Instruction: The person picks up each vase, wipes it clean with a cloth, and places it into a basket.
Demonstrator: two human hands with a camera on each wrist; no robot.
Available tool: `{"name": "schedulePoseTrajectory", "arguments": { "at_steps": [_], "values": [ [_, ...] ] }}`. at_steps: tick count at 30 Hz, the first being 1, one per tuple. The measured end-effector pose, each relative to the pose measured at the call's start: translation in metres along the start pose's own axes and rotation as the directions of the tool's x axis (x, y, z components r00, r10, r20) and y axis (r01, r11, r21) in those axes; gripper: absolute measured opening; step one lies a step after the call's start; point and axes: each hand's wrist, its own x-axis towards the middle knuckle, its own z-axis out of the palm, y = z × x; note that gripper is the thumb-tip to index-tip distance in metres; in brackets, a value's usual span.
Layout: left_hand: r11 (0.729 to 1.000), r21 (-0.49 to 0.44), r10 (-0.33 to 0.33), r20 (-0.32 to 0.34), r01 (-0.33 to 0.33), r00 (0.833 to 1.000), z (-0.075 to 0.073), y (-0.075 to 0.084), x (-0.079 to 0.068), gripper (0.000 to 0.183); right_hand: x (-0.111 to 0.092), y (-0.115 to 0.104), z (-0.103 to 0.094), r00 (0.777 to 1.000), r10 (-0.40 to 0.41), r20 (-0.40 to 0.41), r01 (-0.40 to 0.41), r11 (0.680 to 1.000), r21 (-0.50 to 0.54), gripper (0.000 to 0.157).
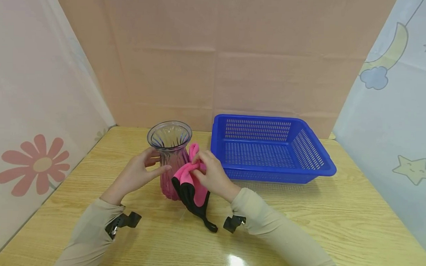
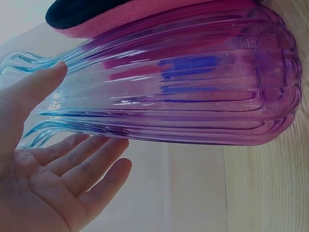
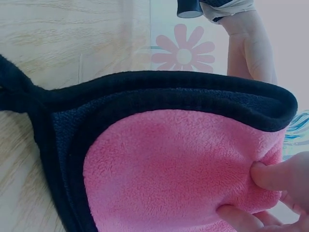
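A ribbed glass vase (image 1: 174,159), clear bluish at its flared rim and purple-pink below, stands upright on the table. My left hand (image 1: 137,172) holds its left side just under the rim, thumb in front and fingers behind. In the left wrist view the thumb lies across the neck, and the little finger (image 2: 113,186) is off the glass. Against the vase's right side, my right hand (image 1: 213,174) pinches a pink fleecy cloth (image 1: 200,193) with black edging. The cloth hangs folded, its black loop (image 1: 211,227) dangling low toward the table.
Behind and right of the hands stands a blue plastic basket (image 1: 268,174) with slotted walls. The wooden table (image 1: 357,224) is bounded by a tan backdrop (image 1: 215,62) and printed side panels, a pink flower (image 1: 35,164) on the left one. Dark cameras (image 1: 234,223) sit on both wrists.
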Motion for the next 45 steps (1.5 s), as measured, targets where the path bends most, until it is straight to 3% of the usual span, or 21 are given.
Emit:
{"name": "schedulePoseTrajectory", "arguments": {
  "at_steps": [25, 45],
  "values": [
    [0.999, -0.002, -0.038, -0.021, 0.038, 0.999, 0.0021, 0.0031, 0.0009, 0.07, -0.0044, 0.0039, -0.0007, 0.998, 0.011, 0.067, -0.005, 0.996, -0.086, 0.017],
    [0.999, -0.021, -0.03, -0.03, 0.03, 0.999, 0.0012, 0.0068, -0.0007, 0.067, 0.0038, -0.0042, -0.0023, 0.997, -0.057, -0.043, 0.056, 0.998, -0.022, 0.016]
  ]
}}
